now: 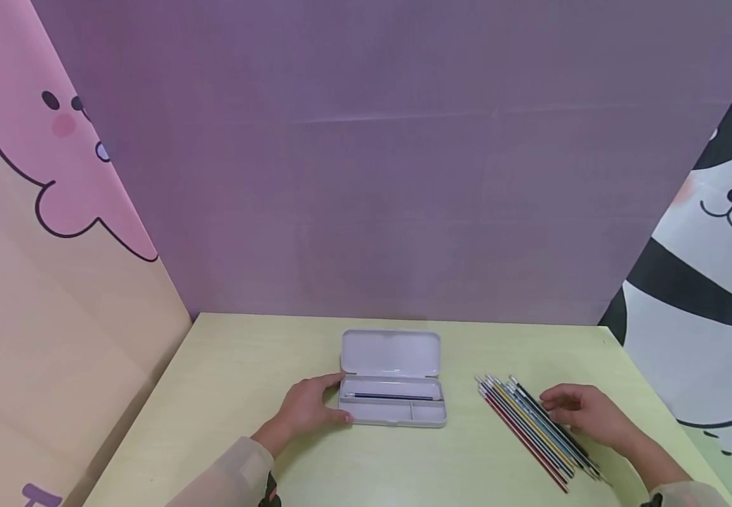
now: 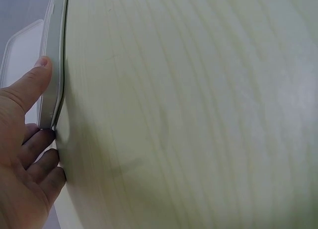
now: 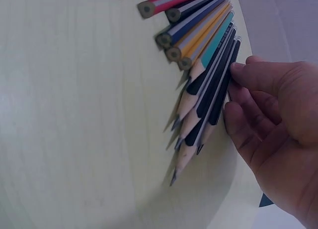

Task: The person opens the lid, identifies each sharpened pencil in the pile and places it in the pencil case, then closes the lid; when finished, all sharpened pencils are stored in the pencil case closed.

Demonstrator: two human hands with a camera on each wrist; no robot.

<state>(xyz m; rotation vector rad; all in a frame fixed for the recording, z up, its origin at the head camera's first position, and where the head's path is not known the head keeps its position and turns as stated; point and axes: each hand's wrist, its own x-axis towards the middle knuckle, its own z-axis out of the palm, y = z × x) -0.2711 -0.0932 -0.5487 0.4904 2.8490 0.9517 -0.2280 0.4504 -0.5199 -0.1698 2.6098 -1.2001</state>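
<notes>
A white pencil case (image 1: pixel 397 413) lies on the table with its lid (image 1: pixel 391 352) raised at the back. A dark pencil (image 1: pixel 391 396) lies in its long rear compartment; a divider splits the front part. My left hand (image 1: pixel 308 407) grips the case's left end, thumb at the front and index finger at the back corner. To the right lies a slanted bunch of pencils (image 1: pixel 530 429): red, black, blue, yellow, teal. My right hand (image 1: pixel 584 412) is at its right side. In the right wrist view the thumb touches the outermost black pencil (image 3: pixel 218 95), fingers loosely bent beside it.
The pale wooden table (image 1: pixel 245 359) meets a purple backdrop (image 1: pixel 391 176) behind the case. A wall with a pink cartoon figure (image 1: pixel 67 155) stands at left, one with a panda picture (image 1: pixel 714 296) at right.
</notes>
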